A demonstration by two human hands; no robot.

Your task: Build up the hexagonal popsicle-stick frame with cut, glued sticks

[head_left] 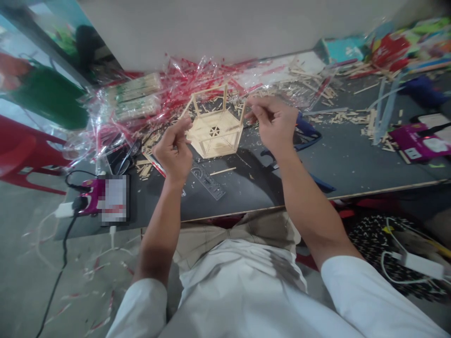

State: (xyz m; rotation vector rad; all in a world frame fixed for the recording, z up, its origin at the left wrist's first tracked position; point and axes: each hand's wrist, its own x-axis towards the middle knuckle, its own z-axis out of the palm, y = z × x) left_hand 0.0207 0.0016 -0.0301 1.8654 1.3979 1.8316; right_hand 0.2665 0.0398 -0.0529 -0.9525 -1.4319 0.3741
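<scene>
A six-sided frame (220, 151) built from thin pale wooden sticks stands tilted above the dark table, with a spoked round opening in its base and several upright posts. My left hand (173, 152) is closed at its left corner, thumb and fingers pinched against the edge. My right hand (275, 119) is closed too, its fingertips at the top of the right post; the exact grip is blurred. Below the frame lie a clear stencil ruler (210, 184) and a single loose wooden stick (223, 171). A blue tool (308, 134) is partly hidden behind my right forearm.
Red and clear plastic wrapping (186, 80) and bundled sticks (134, 96) lie along the back. Stick offcuts (313, 84) are scattered right. A purple power strip (92, 197) and a phone-like device (114, 199) sit left, another purple power strip (419, 141) right. A red chair (28, 150) stands left.
</scene>
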